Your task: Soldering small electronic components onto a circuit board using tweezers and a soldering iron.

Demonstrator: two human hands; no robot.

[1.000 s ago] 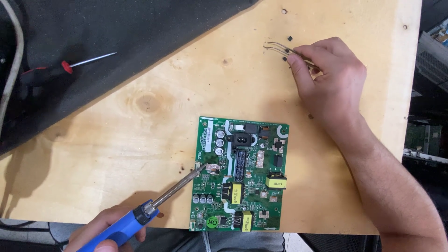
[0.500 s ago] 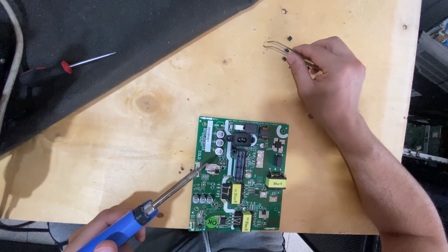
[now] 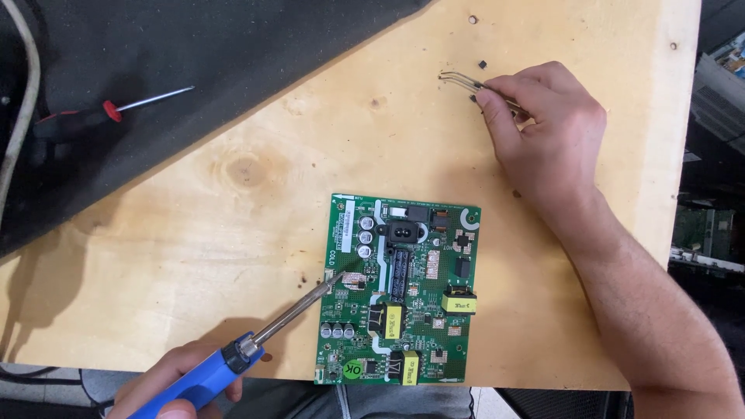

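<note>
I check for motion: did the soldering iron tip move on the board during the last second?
No. The soldering iron tip sits at the same spot near the left edge of the green circuit board.

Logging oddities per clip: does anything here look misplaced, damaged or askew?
Little stands out. Tiny dark parts lie loose on the wooden table near the right hand holding tweezers. The left hand's soldering iron rests on the circuit board.
</note>
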